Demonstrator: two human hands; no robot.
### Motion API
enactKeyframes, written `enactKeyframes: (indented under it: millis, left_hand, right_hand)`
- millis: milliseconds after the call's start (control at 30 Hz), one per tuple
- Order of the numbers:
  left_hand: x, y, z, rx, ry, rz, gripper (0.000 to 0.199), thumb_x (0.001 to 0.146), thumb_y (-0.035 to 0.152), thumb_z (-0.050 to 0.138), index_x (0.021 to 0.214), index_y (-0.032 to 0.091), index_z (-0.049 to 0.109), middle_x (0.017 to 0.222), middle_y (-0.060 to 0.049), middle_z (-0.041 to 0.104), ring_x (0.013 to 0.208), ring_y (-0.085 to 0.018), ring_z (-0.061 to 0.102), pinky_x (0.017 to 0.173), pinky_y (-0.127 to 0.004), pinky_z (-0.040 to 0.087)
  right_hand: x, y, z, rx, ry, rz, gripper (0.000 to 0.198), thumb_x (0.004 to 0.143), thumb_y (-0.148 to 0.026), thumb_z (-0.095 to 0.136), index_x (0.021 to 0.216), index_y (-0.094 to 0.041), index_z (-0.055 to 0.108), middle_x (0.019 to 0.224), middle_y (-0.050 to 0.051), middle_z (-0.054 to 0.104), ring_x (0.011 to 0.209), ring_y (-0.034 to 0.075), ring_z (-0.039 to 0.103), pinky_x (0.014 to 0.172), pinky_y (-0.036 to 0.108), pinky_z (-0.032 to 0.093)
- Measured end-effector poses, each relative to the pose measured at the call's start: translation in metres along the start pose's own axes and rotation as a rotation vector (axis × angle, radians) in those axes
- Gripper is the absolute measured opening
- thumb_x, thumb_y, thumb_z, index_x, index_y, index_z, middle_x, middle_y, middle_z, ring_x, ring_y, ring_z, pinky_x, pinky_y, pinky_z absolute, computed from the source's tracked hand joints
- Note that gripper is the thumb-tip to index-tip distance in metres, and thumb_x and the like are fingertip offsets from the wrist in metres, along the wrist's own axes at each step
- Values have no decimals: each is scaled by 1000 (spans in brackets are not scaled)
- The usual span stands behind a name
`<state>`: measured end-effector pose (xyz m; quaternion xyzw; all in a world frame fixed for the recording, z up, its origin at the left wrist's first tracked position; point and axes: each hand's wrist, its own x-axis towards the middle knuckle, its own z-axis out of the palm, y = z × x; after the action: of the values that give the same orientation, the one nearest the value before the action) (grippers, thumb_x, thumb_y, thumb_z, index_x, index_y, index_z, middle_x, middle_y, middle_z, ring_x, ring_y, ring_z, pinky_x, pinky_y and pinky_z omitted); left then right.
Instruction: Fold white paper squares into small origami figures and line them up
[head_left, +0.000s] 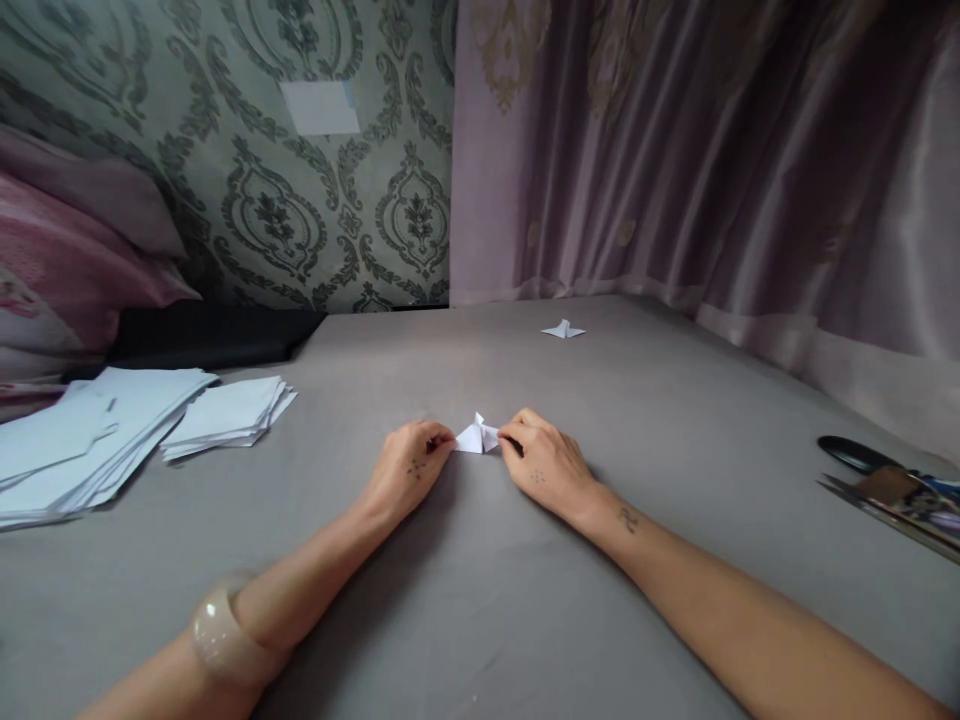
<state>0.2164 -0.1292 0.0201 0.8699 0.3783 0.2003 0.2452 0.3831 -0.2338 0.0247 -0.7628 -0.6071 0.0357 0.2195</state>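
A small white folded paper bird (pixel 475 437) is at the middle of the grey surface, its pointed tip up and its two wings out to the sides. My left hand (pixel 415 462) pinches the left wing tip between thumb and fingers. On the other side, my right hand (pixel 546 460) pinches the right wing tip in the same way. Farther back and to the right lies another white folded paper bird (pixel 563 330), with neither hand touching it.
On the left lie a stack of large white sheets (pixel 150 420) and a pile of smaller white paper pieces (pixel 229 415). A flat black item (pixel 217 335) is behind them. Scissors (pixel 885 510) and a dark-handled object (pixel 855 453) lie at the right edge. A purple curtain (pixel 585 160) hangs behind.
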Motion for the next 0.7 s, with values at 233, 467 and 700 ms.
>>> enactKeyframes:
  millis: [233,467,700]
  left_hand:
    - [0,-1,5,-20,5,38,23,82,27,48,82,20,70,75,-3,70,68,-17,62,65,-27,45]
    - [0,3,4,-5,-1,34,23,81,24,48,81,19,70,77,-4,70,69,-18,63,64,-26,45]
    - [0,9,0,-2,77,-24,27,81,22,45,90,17,69,82,-7,71,71,-18,63,66,-27,46]
  right_hand:
    - [-3,-11,9,19,-13,-19,23,92,-33,47,89,-24,68,97,2,63,79,14,60,66,25,37]
    - [1,-17,13,1,0,76,19,88,-34,53,84,-23,67,91,3,65,78,16,60,64,26,35]
    - [5,-22,14,-61,-1,87,18,86,-23,50,79,-21,66,87,4,69,75,16,62,63,25,36]
